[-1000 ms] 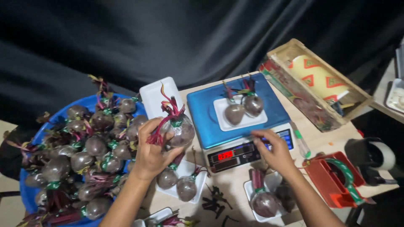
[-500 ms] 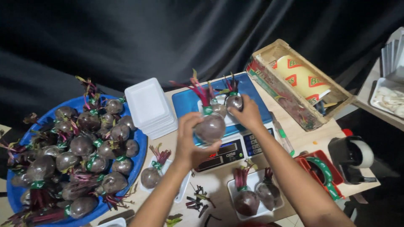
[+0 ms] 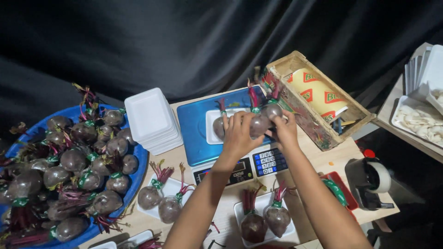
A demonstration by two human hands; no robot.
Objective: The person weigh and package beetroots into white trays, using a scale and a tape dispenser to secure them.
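Both my hands are over the white foam tray on the blue digital scale. My left hand grips a dark purple beetroot with a red stalk and green band. My right hand touches a second beetroot at the tray's right end. A third beetroot lies on the tray, partly hidden by my left fingers.
A blue tub heaped with beetroots sits at the left. A stack of white foam trays stands beside the scale. Two filled trays lie in front. A cardboard box and tape dispenser are at the right.
My left hand has carried a beetroot from the front tray up onto the scale tray. My right hand moved from the scale's keypad to the beetroots on the tray.
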